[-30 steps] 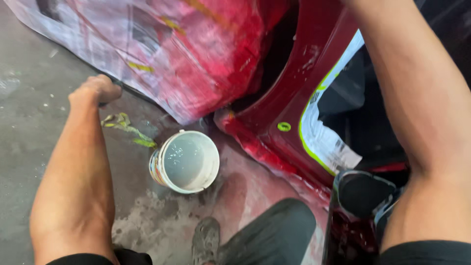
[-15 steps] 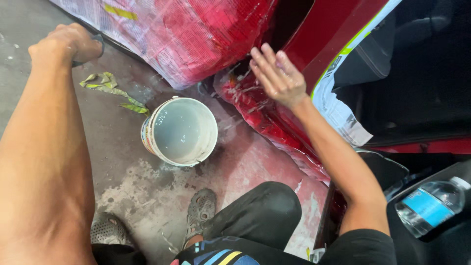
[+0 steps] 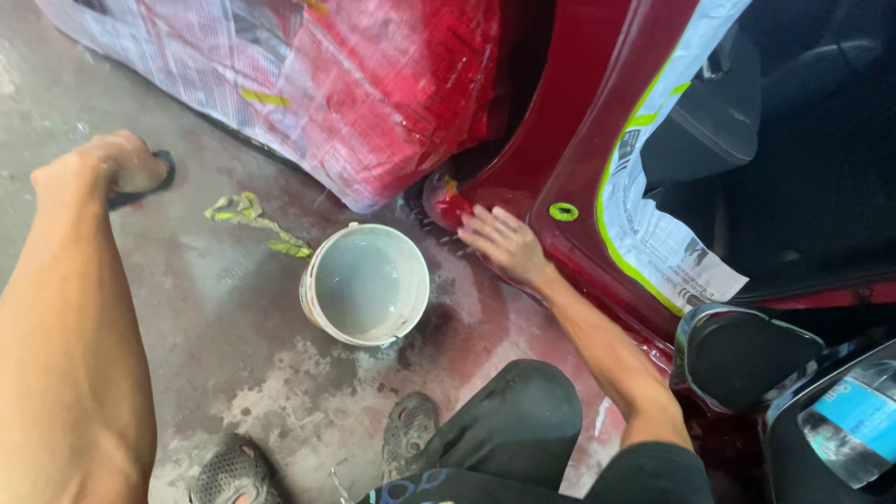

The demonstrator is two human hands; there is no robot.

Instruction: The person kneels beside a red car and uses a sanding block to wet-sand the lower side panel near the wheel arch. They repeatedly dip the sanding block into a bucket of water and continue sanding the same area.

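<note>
Right hand (image 3: 504,245) laid flat on lower red car sill (image 3: 569,252), fingers spread and pointing up-left toward a small red pad or cloth (image 3: 451,207) at fingertips; whether touching could not be told. Nothing gripped in right hand. Sill's long axis ran diagonally, from upper right down to lower right past the door opening; panel wet and glossy.

Left hand (image 3: 98,168) closed into a fist on concrete floor (image 3: 224,308), knuckles uppermost, clasped over a dark flat object (image 3: 149,182), only its rim visible; kind not determinable. Arm extended straight along left edge of view.

White bucket (image 3: 366,285) noted upright between the hands, mouth facing up, filled with cloudy grey water, just beside right hand. Crumpled yellow-green masking tape scraps (image 3: 250,219) on floor up-left of bucket. Newspaper masking (image 3: 327,75), red-oversprayed, covering wheel area above. Plastic water bottle (image 3: 854,425) at lower right.
</note>
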